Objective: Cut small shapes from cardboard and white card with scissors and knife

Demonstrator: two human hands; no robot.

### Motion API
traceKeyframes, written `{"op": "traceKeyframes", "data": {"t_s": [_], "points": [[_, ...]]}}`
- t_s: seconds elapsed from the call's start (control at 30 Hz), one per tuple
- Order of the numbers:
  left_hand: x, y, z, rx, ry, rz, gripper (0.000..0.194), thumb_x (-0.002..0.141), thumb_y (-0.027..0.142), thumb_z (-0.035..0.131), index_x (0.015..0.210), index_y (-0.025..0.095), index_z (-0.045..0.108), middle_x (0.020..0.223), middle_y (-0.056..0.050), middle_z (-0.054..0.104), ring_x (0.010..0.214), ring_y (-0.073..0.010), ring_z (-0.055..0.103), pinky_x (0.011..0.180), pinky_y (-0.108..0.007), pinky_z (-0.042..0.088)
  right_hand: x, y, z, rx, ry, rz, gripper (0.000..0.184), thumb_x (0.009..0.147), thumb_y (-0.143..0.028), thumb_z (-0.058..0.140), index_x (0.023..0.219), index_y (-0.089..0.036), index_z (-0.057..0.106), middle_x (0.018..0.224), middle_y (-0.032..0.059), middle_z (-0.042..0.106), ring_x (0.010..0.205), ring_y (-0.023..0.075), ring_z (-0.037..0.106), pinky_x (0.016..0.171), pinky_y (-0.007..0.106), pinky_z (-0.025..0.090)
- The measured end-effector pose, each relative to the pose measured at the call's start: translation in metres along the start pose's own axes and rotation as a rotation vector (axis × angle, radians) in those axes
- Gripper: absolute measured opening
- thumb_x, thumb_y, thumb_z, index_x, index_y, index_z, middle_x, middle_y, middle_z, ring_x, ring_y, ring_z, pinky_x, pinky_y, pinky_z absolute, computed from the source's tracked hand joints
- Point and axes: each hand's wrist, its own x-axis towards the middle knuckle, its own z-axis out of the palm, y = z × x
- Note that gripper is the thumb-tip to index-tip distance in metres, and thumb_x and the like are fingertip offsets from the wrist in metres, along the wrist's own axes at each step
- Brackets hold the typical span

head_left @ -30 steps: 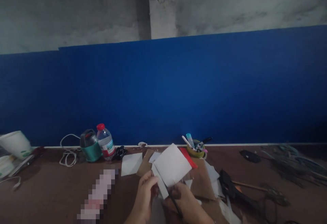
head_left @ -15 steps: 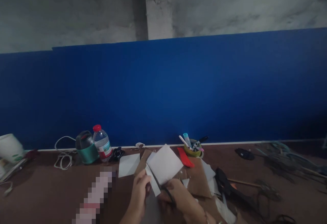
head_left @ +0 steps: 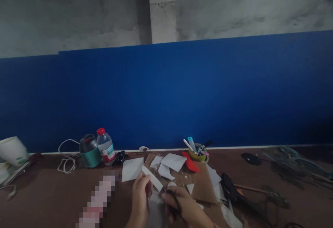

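Observation:
My left hand [head_left: 142, 190] is closed on a narrow white paper strip [head_left: 153, 178], which slants down to the right. My right hand [head_left: 179, 200] grips black-handled scissors [head_left: 177, 202], with the blades mostly hidden near the strip's lower end. Just beyond the strip, a larger white paper piece [head_left: 173, 162] lies on the pile, with a torn-looking white scrap [head_left: 165, 171] in front of it. Under the papers and beside my right hand is brown cardboard [head_left: 204, 186].
A square white sheet [head_left: 132, 169], a red-capped bottle [head_left: 106, 149] and a teal container [head_left: 90, 158] stand or lie to the left. Behind the cardboard are a red piece [head_left: 191, 163] and a green pen cup [head_left: 199, 155]. A black glue gun [head_left: 231, 190] lies to the right.
The larger white paper has come apart from the strip and dropped onto the pile. My left hand still holds the strip, and the scissors have shifted slightly.

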Motion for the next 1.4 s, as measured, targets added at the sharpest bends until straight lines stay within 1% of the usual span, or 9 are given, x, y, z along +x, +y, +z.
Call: {"op": "traceKeyframes", "data": {"t_s": [0.13, 0.23, 0.33, 0.5, 0.67, 0.8, 1.03, 1.23, 1.4], "points": [[-0.008, 0.003, 0.009, 0.051, -0.098, 0.018, 0.034, 0.065, 0.035, 0.069, 0.052, 0.018, 0.043, 0.047, 0.008, 0.039, 0.042, -0.0061, 0.033, 0.041, -0.018, 0.027, -0.003, -0.010, -0.003, 0.193, 0.123, -0.129, 0.041, 0.056, -0.045, 0.075, 0.077, -0.017, 0.054, 0.056, -0.0016, 0.061, 0.046, 0.0093, 0.053, 0.040, 0.017, 0.031], [-0.013, -0.001, 0.015, 0.070, -0.149, -0.020, 0.033, 0.063, 0.039, 0.073, 0.053, 0.017, 0.050, 0.046, 0.007, 0.044, 0.044, -0.0071, 0.037, 0.043, -0.019, 0.030, -0.004, -0.019, -0.008, 0.178, 0.277, -0.182, 0.046, 0.049, -0.032, 0.078, 0.084, -0.018, 0.053, 0.049, -0.0066, 0.054, 0.044, 0.0088, 0.049, 0.041, 0.016, 0.030], [-0.017, -0.007, 0.020, 0.051, -0.188, -0.109, 0.024, 0.063, 0.036, 0.072, 0.062, 0.015, 0.060, 0.052, 0.004, 0.054, 0.050, -0.0099, 0.047, 0.048, -0.020, 0.036, -0.007, -0.027, -0.017, 0.122, 0.341, -0.231, 0.035, 0.051, -0.022, 0.071, 0.080, -0.017, 0.053, 0.049, -0.0071, 0.053, 0.044, 0.0077, 0.048, 0.044, 0.017, 0.034], [-0.018, -0.012, 0.036, 0.025, -0.177, -0.195, 0.019, 0.061, 0.028, 0.072, 0.067, 0.013, 0.063, 0.059, -0.003, 0.066, 0.056, -0.0161, 0.060, 0.055, -0.026, 0.046, -0.008, -0.031, -0.030, 0.106, 0.290, -0.270, 0.029, 0.054, -0.020, 0.069, 0.078, -0.017, 0.053, 0.052, -0.0075, 0.051, 0.044, 0.0057, 0.044, 0.043, 0.016, 0.033], [-0.007, -0.012, 0.057, -0.249, -0.016, -0.176, 0.019, 0.066, 0.021, 0.067, 0.083, 0.017, 0.059, 0.076, -0.007, 0.074, 0.077, -0.0228, 0.070, 0.074, -0.033, 0.053, -0.008, -0.026, -0.033, 0.058, 0.252, -0.274, 0.041, 0.057, -0.045, 0.074, 0.077, -0.018, 0.051, 0.051, -0.0056, 0.049, 0.042, 0.0067, 0.043, 0.040, 0.017, 0.031], [0.000, -0.010, 0.068, -0.330, -0.001, -0.131, 0.017, 0.067, 0.016, 0.065, 0.082, 0.016, 0.057, 0.075, -0.010, 0.074, 0.078, -0.0253, 0.071, 0.079, -0.036, 0.054, -0.012, -0.023, -0.031, -0.055, 0.137, -0.235, 0.047, 0.059, -0.056, 0.072, 0.078, -0.017, 0.051, 0.054, -0.0033, 0.052, 0.047, 0.0087, 0.047, 0.042, 0.018, 0.031], [-0.006, -0.013, 0.069, -0.319, 0.001, -0.199, 0.025, 0.068, 0.015, 0.064, 0.092, 0.015, 0.057, 0.076, -0.009, 0.074, 0.076, -0.0251, 0.072, 0.074, -0.036, 0.056, -0.012, -0.020, -0.028, -0.146, 0.186, -0.185, 0.037, 0.060, -0.042, 0.074, 0.079, -0.016, 0.054, 0.056, -0.0051, 0.052, 0.050, 0.0085, 0.047, 0.045, 0.018, 0.033], [-0.007, -0.012, 0.067, -0.286, -0.044, -0.187, 0.021, 0.068, 0.018, 0.067, 0.087, 0.013, 0.061, 0.080, -0.011, 0.075, 0.079, -0.0249, 0.071, 0.075, -0.033, 0.055, -0.011, -0.015, -0.027, -0.148, 0.212, -0.179, 0.033, 0.067, -0.042, 0.069, 0.081, -0.017, 0.052, 0.051, -0.0066, 0.051, 0.041, 0.0069, 0.043, 0.039, 0.017, 0.031], [-0.007, -0.009, 0.069, -0.287, -0.027, -0.175, 0.017, 0.067, 0.016, 0.066, 0.083, 0.013, 0.061, 0.078, -0.010, 0.074, 0.075, -0.0235, 0.071, 0.071, -0.031, 0.055, -0.005, -0.006, -0.029, -0.154, 0.252, -0.174, 0.036, 0.066, -0.046, 0.070, 0.079, -0.017, 0.053, 0.049, -0.0074, 0.049, 0.039, 0.0068, 0.042, 0.036, 0.017, 0.032]]}}
